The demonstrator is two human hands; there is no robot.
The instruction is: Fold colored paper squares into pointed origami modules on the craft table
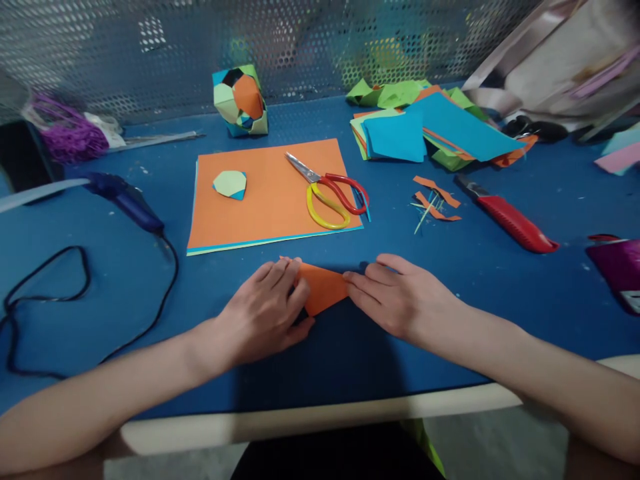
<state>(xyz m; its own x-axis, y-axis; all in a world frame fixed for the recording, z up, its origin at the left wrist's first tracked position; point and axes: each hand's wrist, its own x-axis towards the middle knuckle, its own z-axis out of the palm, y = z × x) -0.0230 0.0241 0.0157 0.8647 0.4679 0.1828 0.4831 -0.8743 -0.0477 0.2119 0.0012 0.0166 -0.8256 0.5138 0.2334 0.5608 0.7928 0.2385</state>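
A small folded piece of orange paper (324,288) lies on the blue tabletop between my hands. My left hand (270,307) is closed over its left end, the fingers curled and hiding that part of the paper. At the pointed right end, my right hand (387,293) pinches the tip with its fingers pressed together. Just beyond is a stack of orange, blue and green sheets (260,213). On the stack rest scissors (320,183) with one red and one yellow handle, and a small green-and-blue folded paper piece (230,184).
A paper ball model (241,101) stands by the perforated metal panel (300,47). Cut paper (397,137) is piled at the back right, near orange scraps (436,200) and a red-handled cutter (517,220). A blue glue gun (125,200) with a black cord lies left, before purple strands (73,133).
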